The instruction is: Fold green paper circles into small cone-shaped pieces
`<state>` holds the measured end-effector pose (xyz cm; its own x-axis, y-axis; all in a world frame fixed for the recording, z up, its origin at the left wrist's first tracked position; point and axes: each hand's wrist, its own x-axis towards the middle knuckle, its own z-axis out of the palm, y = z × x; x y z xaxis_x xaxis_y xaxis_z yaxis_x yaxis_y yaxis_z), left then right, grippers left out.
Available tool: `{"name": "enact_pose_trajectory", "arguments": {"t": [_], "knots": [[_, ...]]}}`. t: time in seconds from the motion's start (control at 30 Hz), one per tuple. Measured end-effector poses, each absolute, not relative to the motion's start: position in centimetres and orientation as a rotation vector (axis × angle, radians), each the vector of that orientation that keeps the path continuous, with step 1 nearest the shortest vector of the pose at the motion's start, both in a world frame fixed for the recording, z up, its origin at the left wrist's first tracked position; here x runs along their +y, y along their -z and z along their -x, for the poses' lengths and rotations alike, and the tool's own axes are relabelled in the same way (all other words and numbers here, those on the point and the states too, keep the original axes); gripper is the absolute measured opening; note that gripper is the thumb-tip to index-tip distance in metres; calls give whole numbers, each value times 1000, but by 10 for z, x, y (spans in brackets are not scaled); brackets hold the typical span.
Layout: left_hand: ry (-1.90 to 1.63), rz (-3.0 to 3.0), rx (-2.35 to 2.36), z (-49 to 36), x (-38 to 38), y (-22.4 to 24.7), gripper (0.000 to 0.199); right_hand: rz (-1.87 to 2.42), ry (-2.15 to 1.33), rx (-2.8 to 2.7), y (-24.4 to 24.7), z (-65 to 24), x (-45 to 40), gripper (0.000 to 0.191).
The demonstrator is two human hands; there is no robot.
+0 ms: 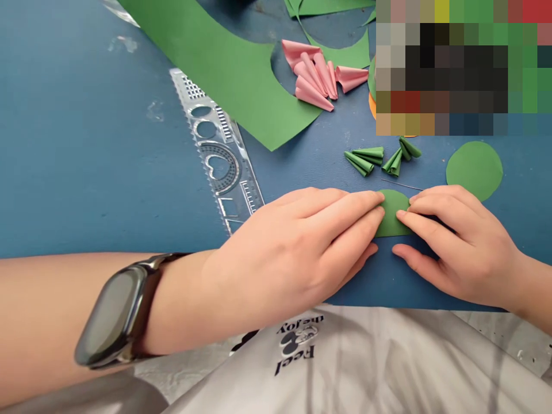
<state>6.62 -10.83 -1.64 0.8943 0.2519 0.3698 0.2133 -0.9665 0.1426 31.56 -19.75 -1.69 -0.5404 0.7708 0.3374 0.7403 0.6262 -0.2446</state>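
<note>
Between my two hands lies a small green paper piece (pixel 391 217), apparently a disc folded in half, with its rounded edge at the top and its straight edge toward me. My left hand (pixel 297 241) holds its left end down, fingers pressed together and thumb tucked low. On the right end, the fingertips of my right hand (pixel 463 247) hold the paper, the thumb lower and apart from them. A flat green paper disc (pixel 474 171) rests just beyond my right hand. Several rolled green paper cones (pixel 361 161) sit above the folded piece, with a thin needle-like rod (pixel 402 184) below them.
A large cut green sheet (pixel 228 75) overlaps a clear stencil ruler (pixel 218 158) to the left. Several pink paper cones (pixel 314 75) lie behind, near more green scraps (pixel 345 54). The blue table (pixel 86 144) ends close to my body. The upper right corner is pixelated.
</note>
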Motion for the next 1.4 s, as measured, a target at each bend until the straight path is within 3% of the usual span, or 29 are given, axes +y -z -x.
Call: {"name": "enact_pose_trajectory", "arguments": {"t": [0.07,0.23,0.4,0.53,0.93,1.23,1.3,1.4], "knots": [[-595,-2950,367,-67,-107,18,26,1230,-110,-2432,16,-314,-199,28],[-558,-2897,303,-68,-104,18,18,1268,-221,-2381,14,-312,-200,16],[-551,-2874,268,-63,-102,14,21,1280,-228,-2355,14,-314,-200,26],[-531,-2866,269,-61,-101,11,27,1246,-191,-2415,9,-314,-199,5],[-578,-2935,178,-67,-104,12,18,981,1,-2519,4,-308,-203,15],[-614,-2764,-33,-70,-101,11,41,942,-27,-2503,12,-317,-201,22],[-552,-2692,20,-70,-99,9,45,935,-62,-2479,11,-321,-199,15],[-450,-2552,204,-68,-98,7,35,878,-89,-2472,9,-322,-197,7]]}}
